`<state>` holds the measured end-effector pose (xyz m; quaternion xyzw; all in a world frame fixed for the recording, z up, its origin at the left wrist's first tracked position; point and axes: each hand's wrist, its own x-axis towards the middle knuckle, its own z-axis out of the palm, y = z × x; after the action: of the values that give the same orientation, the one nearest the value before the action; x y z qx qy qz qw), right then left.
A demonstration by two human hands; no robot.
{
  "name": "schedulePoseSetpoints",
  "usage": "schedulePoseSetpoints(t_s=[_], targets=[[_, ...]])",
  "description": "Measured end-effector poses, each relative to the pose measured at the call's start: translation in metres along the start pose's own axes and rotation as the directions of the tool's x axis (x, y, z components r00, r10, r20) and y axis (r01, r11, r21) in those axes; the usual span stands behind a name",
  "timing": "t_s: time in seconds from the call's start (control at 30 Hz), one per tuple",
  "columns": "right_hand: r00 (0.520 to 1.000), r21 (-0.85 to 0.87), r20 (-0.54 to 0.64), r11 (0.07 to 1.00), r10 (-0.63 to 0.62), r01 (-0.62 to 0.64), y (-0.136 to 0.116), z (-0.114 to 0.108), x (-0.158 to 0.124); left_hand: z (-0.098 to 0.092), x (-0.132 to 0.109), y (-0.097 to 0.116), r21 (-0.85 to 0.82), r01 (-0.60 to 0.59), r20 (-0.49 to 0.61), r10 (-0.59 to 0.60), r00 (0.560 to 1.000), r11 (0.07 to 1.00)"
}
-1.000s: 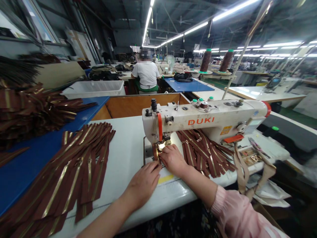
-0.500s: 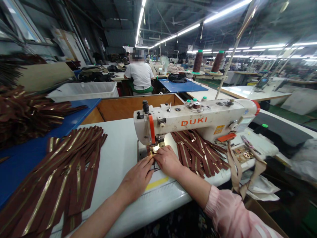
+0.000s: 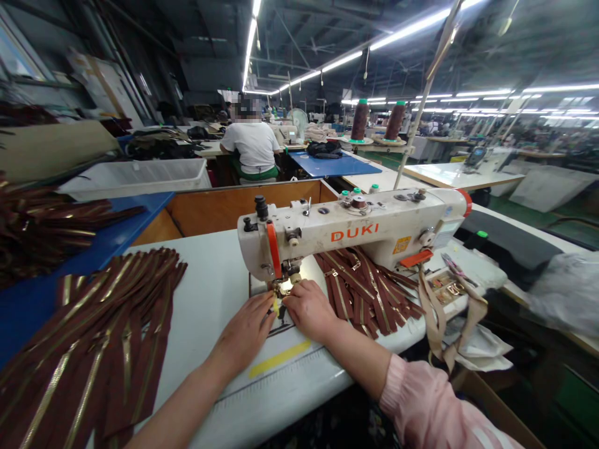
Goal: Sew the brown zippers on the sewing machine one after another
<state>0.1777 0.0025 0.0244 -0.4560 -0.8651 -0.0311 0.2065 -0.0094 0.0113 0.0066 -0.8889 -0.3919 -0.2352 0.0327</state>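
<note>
Both of my hands work close to the needle area of a white sewing machine (image 3: 350, 231). My left hand (image 3: 246, 330) lies left of the presser foot, its fingers pressed together at a small yellow piece (image 3: 276, 306). What else those fingertips hold is too small to make out. On the other side, my right hand (image 3: 311, 310) is closed, fingertips just right of the lit needle spot; its grip is hidden. Brown zippers (image 3: 374, 293) with gold teeth lie under the machine arm. A larger zipper pile (image 3: 107, 337) spreads at the left of the white table (image 3: 210, 262).
A small parts tray (image 3: 447, 287) with metal pieces and scissors sits at the right, beige straps (image 3: 433, 318) hanging beside it. Thread cones (image 3: 359, 121) stand behind. More zippers lie on a blue surface (image 3: 154, 206) at left. Ahead, a person (image 3: 253, 146) sits facing away.
The view has swung slightly right, so everything sits farther left. My fingertips are a little farther apart, and the yellow piece shows more plainly between them.
</note>
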Motion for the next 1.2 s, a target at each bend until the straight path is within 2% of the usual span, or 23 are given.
schedulePoseSetpoints(t_s=[0.37, 0.53, 0.63, 0.73, 0.8, 0.87, 0.97, 1.07, 1.2], targets=[[1.0, 0.045, -0.006, 0.999, 0.03, -0.03, -0.001, -0.004, -0.002, -0.003, 0.005, 0.002, -0.053, 0.03, -0.021, -0.031, 0.999, 0.998], [0.999, 0.068, -0.044, 0.998, 0.013, -0.01, 0.0, 0.0, -0.004, -0.015, 0.013, 0.004, 0.0, -0.005, 0.019, 0.005, 1.0, 1.0], [0.996, 0.094, -0.086, 0.996, 0.004, 0.004, 0.0, 0.002, -0.006, -0.034, 0.0, 0.01, 0.034, -0.033, 0.066, 0.031, 0.997, 0.999], [0.994, 0.117, -0.109, 0.993, 0.003, 0.01, -0.002, 0.003, -0.006, -0.054, -0.028, 0.019, -0.004, -0.048, 0.071, 0.049, 0.996, 0.999], [0.995, 0.116, -0.1, 0.993, 0.007, 0.004, -0.004, 0.002, -0.006, -0.063, -0.044, 0.02, -0.04, -0.063, 0.063, 0.065, 0.996, 0.997], [0.996, 0.105, -0.085, 0.994, 0.01, -0.001, -0.005, 0.001, -0.005, -0.067, -0.051, 0.015, -0.04, -0.067, 0.032, 0.068, 0.997, 0.997], [0.997, 0.09, -0.076, 0.996, 0.013, -0.006, -0.008, -0.002, -0.006, -0.066, -0.039, 0.002, 0.033, -0.059, 0.021, 0.058, 0.998, 0.998], [0.998, 0.083, -0.066, 0.997, 0.01, -0.004, -0.013, -0.003, -0.012, -0.062, -0.013, -0.002, 0.112, -0.117, 0.13, 0.102, 0.986, 0.987], [0.999, 0.115, -0.048, 0.993, -0.025, 0.03, -0.023, -0.006, -0.028, -0.06, 0.013, 0.005, 0.101, -0.195, 0.262, 0.163, 0.951, 0.976]])
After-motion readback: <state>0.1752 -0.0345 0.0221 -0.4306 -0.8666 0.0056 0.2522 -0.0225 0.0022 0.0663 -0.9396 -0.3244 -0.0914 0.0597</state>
